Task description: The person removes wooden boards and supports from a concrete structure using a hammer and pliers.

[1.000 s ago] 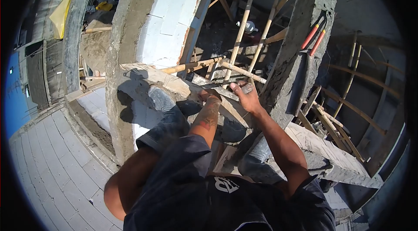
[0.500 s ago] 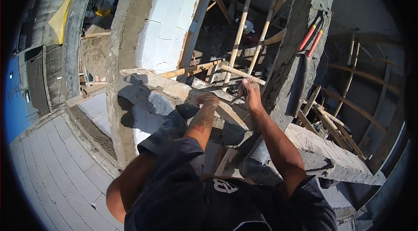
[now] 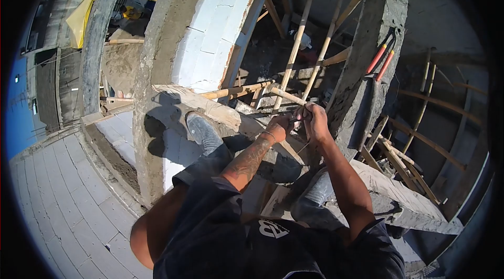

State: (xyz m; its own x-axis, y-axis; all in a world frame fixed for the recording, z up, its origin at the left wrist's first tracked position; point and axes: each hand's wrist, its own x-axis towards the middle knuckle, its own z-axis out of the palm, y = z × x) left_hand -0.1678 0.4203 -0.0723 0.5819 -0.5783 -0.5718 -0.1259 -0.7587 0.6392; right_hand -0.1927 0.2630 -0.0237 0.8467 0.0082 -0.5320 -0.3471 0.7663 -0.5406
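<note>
My left hand (image 3: 281, 127) and my right hand (image 3: 316, 120) are close together in front of me, above the concrete beam frame. My left fingers are closed, with a small dark thing (image 3: 298, 115) showing between the two hands. My right fingers are curled and closed; what they grip is mostly hidden. A pale wooden stick (image 3: 287, 95) runs from the upper left to my right fingers, and its right end is covered by that hand. Thin wire seems to hang below my hands. Red-handled cutters (image 3: 380, 61) lie on the concrete beam (image 3: 354, 76) to the right.
Bamboo poles (image 3: 299, 37) stand in the deep opening ahead. White block masonry (image 3: 212, 29) rises on the left, beside a rough concrete beam (image 3: 152, 58). My boots (image 3: 206, 133) rest on narrow ledges. A dark metal bar (image 3: 369, 116) lies below the cutters. Pale blocks (image 3: 68, 195) cover the lower left.
My left hand has moved right and turned, coming close beside my right hand. My right hand has shifted slightly right and now covers the stick's right end. The view has shifted a little.
</note>
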